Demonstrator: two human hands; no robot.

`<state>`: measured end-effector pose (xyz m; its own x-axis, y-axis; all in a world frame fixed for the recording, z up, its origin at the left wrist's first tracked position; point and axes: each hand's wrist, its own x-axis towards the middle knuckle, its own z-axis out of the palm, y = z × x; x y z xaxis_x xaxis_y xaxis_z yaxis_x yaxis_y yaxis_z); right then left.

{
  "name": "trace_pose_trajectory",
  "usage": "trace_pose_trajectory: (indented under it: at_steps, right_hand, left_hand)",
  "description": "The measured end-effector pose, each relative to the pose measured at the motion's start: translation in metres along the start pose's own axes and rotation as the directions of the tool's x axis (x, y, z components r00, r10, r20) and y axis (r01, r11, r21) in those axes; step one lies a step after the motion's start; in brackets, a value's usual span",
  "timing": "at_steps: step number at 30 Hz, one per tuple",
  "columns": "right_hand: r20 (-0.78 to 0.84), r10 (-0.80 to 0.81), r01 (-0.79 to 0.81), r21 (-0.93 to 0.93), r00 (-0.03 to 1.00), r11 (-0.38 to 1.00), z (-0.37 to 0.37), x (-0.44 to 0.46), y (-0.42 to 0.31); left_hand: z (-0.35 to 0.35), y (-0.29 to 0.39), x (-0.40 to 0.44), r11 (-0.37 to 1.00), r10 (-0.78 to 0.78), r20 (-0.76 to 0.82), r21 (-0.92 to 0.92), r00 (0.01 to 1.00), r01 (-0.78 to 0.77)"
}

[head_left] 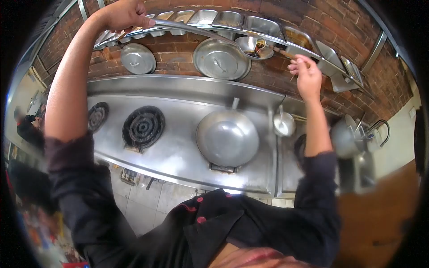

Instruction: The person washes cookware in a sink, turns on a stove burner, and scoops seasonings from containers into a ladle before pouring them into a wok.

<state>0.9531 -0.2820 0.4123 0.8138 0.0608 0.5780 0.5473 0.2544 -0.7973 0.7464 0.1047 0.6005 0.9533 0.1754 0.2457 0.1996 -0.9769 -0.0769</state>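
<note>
My left hand (127,15) is raised high at the upper left, closed round the long metal handle of a ladle (192,29). The ladle's bowl end reaches across to the shelf of containers and has dark liquid in it. At the upper right, my right hand (308,73) grips the wooden handle of a small utensil (286,53). Its far end is at the ladle's bowl, where a brownish, glossy spot shows; its exact shape is unclear. Below both hands, a wide metal wok (228,138) sits on the stove.
Metal containers (263,26) line a shelf along the brick wall. Two round lids, one large (222,60) and one smaller (138,58), lean below it. A black burner (143,126) is left of the wok. A small pan (283,123) and a tall pot (347,136) stand right.
</note>
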Motion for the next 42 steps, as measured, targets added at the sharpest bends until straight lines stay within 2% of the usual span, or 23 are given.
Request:
trace_pose_trajectory:
  at_steps: [2, 4, 6, 9, 10, 12, 14, 16, 18, 19, 21, 22, 24, 25, 26, 29, 30, 32, 33, 37, 39, 40, 42]
  right_hand:
    - [0.302, -0.250, 0.353, -0.361, 0.920, 0.863, -0.005, -0.013, -0.001]
    - [0.309, -0.337, 0.444, -0.408, 0.889, 0.798, -0.013, -0.007, -0.013]
    - [0.167, -0.325, 0.361, -0.299, 0.931, 0.883, -0.021, 0.014, -0.026]
    - [-0.050, -0.291, 0.259, -0.333, 0.955, 0.907, -0.043, 0.069, -0.028]
    - [-0.059, -0.300, 0.264, -0.335, 0.952, 0.905, -0.048, 0.085, -0.027]
    - [-0.108, -0.218, 0.118, -0.575, 0.970, 0.809, -0.057, 0.117, -0.020]
    - [-0.074, -0.217, 0.109, -0.685, 0.973, 0.720, -0.067, 0.146, 0.001]
    - [0.002, -0.360, 0.183, -0.863, 0.933, 0.470, -0.070, 0.166, 0.022]
    - [-0.023, -0.323, 0.131, -0.885, 0.946, 0.446, -0.063, 0.166, 0.029]
    - [-0.024, -0.325, 0.132, -0.885, 0.945, 0.447, -0.061, 0.165, 0.032]
    - [-0.188, -0.077, -0.051, -0.594, 0.979, 0.803, -0.057, 0.160, 0.036]
    - [-0.184, -0.076, -0.049, -0.594, 0.980, 0.803, -0.058, 0.160, 0.035]
    - [-0.357, 0.091, -0.160, -0.168, 0.929, 0.973, -0.062, 0.157, 0.030]
    - [-0.401, 0.109, -0.117, 0.006, 0.910, 0.993, -0.064, 0.156, 0.029]
    - [-0.398, 0.114, -0.122, 0.005, 0.910, 0.993, -0.070, 0.158, 0.029]
    - [-0.375, 0.280, -0.145, 0.349, 0.884, 0.926, -0.090, 0.165, 0.026]
    - [-0.376, 0.282, -0.148, 0.347, 0.883, 0.926, -0.098, 0.165, 0.027]
    - [-0.202, 0.268, -0.146, 0.471, 0.942, 0.870, -0.111, 0.163, 0.025]
    - [-0.119, 0.257, -0.169, 0.488, 0.959, 0.856, -0.116, 0.161, 0.022]
    - [-0.182, 0.221, -0.128, 0.419, 0.958, 0.899, -0.093, 0.105, -0.009]
    - [-0.144, 0.087, -0.051, 0.235, 0.986, 0.971, -0.080, 0.068, -0.017]
    - [-0.142, 0.087, -0.053, 0.231, 0.986, 0.972, -0.071, 0.047, -0.019]
    - [0.010, -0.104, 0.104, -0.200, 0.995, 0.974, -0.057, 0.012, -0.020]
  left_hand:
    - [0.004, -0.004, 0.003, 0.999, 0.033, 0.009, -0.013, 0.999, -0.033]
    - [0.009, -0.007, 0.005, 0.997, 0.069, 0.016, -0.026, 0.998, -0.068]
    - [0.012, -0.006, 0.008, 0.997, 0.065, -0.004, -0.032, 0.998, -0.065]
    - [0.016, -0.005, 0.013, 0.999, 0.031, -0.003, 0.017, 1.000, -0.031]
    - [0.014, -0.002, 0.014, 0.999, 0.040, -0.012, 0.021, 0.999, -0.040]
    - [0.009, 0.006, 0.011, 0.997, 0.076, 0.027, 0.006, 0.997, -0.076]
    - [0.006, 0.015, 0.008, 0.996, 0.078, 0.023, -0.034, 0.997, -0.078]
    - [0.003, 0.024, 0.006, 0.996, 0.025, 0.044, -0.090, 0.999, -0.021]
    - [0.003, 0.026, 0.009, 0.999, 0.020, 0.037, -0.050, 0.999, -0.019]
    - [0.004, 0.026, 0.010, 0.998, 0.016, 0.042, -0.063, 0.999, -0.013]
    - [0.004, 0.027, 0.011, 0.997, 0.007, 0.047, -0.078, 0.999, -0.003]
    - [0.004, 0.027, 0.012, 0.998, 0.020, 0.053, -0.067, 0.998, -0.017]
    - [0.006, 0.028, 0.013, 0.998, 0.026, 0.063, -0.058, 0.998, -0.023]
    - [0.007, 0.028, 0.013, 0.998, 0.035, 0.046, -0.046, 0.998, -0.033]
    - [0.009, 0.030, 0.013, 0.998, 0.046, 0.032, -0.034, 0.998, -0.045]
    - [0.007, 0.032, 0.018, 0.996, 0.074, 0.057, -0.054, 0.996, -0.071]
    - [0.008, 0.033, 0.019, 0.996, 0.075, 0.060, -0.057, 0.995, -0.071]
    - [0.009, 0.034, 0.023, 0.997, 0.067, 0.043, -0.049, 0.997, -0.065]
    - [0.011, 0.033, 0.025, 0.997, 0.067, 0.045, -0.052, 0.997, -0.064]
    - [0.015, 0.032, 0.033, 0.990, 0.134, -0.025, -0.040, 0.991, -0.135]
    - [0.015, 0.035, 0.034, 0.990, 0.137, -0.056, -0.021, 0.989, -0.138]
    - [0.016, 0.035, 0.032, 0.990, 0.136, -0.056, -0.026, 0.989, -0.138]
    - [0.015, 0.039, 0.030, 0.992, 0.123, -0.058, -0.011, 0.991, -0.124]
